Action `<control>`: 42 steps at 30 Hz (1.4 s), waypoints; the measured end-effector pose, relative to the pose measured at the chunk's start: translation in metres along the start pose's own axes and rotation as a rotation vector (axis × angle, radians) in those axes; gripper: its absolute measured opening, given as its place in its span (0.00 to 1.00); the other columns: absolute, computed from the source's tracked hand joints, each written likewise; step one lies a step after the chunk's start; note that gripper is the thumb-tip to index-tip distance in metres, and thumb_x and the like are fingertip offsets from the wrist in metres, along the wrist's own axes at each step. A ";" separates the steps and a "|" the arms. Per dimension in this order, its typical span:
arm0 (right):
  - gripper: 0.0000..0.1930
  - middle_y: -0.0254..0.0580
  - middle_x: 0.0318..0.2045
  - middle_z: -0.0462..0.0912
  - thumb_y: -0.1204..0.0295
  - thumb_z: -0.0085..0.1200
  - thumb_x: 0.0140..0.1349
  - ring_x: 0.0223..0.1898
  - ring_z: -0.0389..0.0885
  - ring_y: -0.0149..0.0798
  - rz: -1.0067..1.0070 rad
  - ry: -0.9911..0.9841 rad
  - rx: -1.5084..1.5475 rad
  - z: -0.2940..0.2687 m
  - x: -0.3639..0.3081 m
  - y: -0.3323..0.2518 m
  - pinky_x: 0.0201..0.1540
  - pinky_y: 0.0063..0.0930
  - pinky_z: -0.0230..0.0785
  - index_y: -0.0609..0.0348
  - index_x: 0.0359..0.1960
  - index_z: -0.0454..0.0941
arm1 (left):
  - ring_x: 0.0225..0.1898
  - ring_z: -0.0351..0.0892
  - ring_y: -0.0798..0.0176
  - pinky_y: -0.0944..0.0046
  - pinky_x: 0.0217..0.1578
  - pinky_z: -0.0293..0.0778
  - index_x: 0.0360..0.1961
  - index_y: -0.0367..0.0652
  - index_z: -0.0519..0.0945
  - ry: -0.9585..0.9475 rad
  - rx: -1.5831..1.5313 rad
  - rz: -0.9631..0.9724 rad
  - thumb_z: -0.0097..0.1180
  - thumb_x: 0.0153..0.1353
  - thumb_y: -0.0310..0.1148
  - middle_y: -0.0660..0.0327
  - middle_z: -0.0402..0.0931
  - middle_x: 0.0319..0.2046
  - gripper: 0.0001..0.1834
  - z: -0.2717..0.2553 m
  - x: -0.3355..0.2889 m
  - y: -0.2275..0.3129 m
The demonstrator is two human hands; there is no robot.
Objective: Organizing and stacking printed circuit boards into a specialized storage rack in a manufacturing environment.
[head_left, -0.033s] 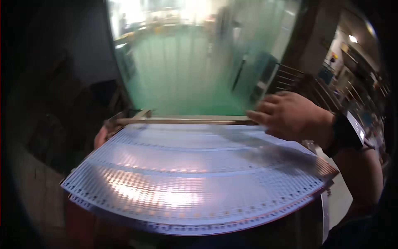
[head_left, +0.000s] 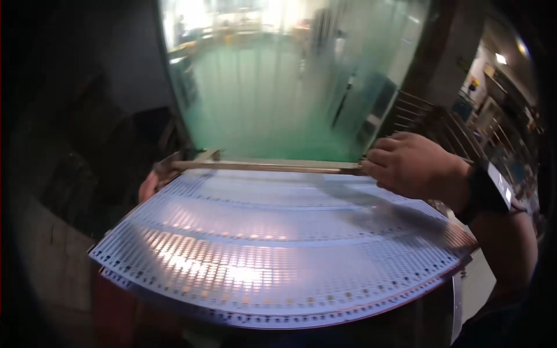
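In the head view, a wide, glossy white panel [head_left: 278,243] dotted with rows of small holes or pads is seen lying flat in the near middle, bowed by the lens. Along its far edge a thin metal bar [head_left: 267,167] runs left to right. The right hand [head_left: 415,165] is curled closed at the right end of that bar. The left hand [head_left: 149,187] is mostly hidden behind the far left corner; its grip cannot be told. A dark wristband [head_left: 481,194] is worn on the right wrist. Beyond, a translucent strip curtain [head_left: 278,81] hangs. The panel is judged thin, light, slightly flexible and easily scratched; it is best held by its edges.
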State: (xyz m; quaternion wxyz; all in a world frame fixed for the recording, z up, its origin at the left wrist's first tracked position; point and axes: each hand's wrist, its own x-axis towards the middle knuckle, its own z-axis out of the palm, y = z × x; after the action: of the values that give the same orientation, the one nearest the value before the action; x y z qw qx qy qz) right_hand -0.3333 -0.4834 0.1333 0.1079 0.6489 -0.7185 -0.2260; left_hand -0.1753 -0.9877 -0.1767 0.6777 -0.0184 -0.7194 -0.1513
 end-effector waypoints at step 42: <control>0.09 0.45 0.22 0.77 0.69 0.54 0.67 0.29 0.83 0.54 -0.078 0.221 0.246 0.021 0.000 0.014 0.34 0.46 0.81 0.64 0.35 0.78 | 0.59 0.79 0.48 0.49 0.62 0.77 0.72 0.34 0.61 -0.437 -0.792 -0.884 0.43 0.76 0.38 0.40 0.72 0.62 0.29 -0.049 0.058 0.037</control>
State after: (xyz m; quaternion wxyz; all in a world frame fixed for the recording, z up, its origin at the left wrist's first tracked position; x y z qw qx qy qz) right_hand -0.3547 -0.4784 0.1216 0.0971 0.7055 -0.6987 -0.0679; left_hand -0.1239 -0.9748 -0.1114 0.3306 0.0008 -0.6702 -0.6645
